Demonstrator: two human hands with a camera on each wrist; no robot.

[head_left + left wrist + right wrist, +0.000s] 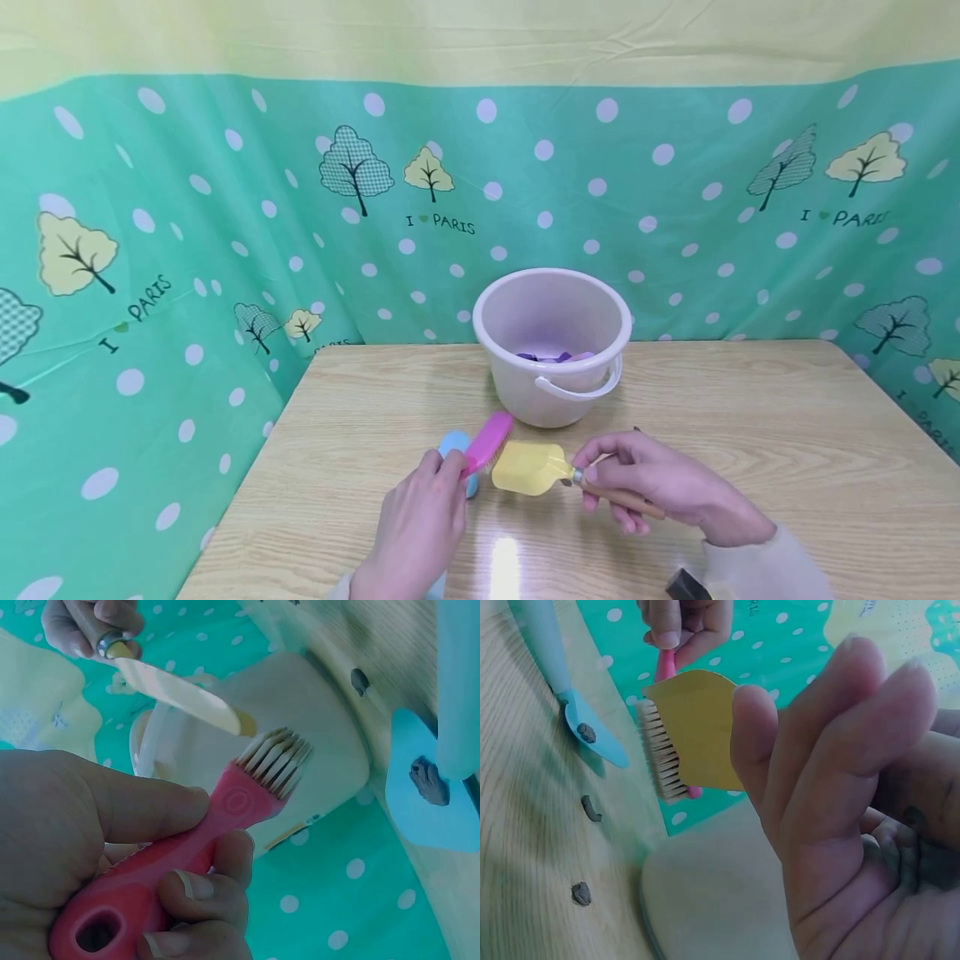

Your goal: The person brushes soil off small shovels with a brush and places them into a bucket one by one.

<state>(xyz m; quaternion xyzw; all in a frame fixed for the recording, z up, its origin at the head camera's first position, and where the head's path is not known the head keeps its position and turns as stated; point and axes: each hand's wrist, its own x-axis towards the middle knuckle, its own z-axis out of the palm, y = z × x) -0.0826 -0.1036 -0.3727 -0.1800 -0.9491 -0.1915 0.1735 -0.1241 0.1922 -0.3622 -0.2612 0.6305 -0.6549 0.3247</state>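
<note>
My left hand grips a pink scrub brush by its handle, with the pale bristles turned toward the yellow blade. My right hand pinches a small trowel near the metal collar of its wooden handle. The yellow blade is held above the table, close beside the bristles; in the right wrist view the brush lies along the blade's edge, though contact is hard to tell. Below the left hand a light blue trowel lies on the table, a dark lump on its blade.
A white bucket with a handle stands behind both hands, purple items inside. More dark lumps lie on the wooden table. A black object shows by the right sleeve. A green dotted curtain hangs behind.
</note>
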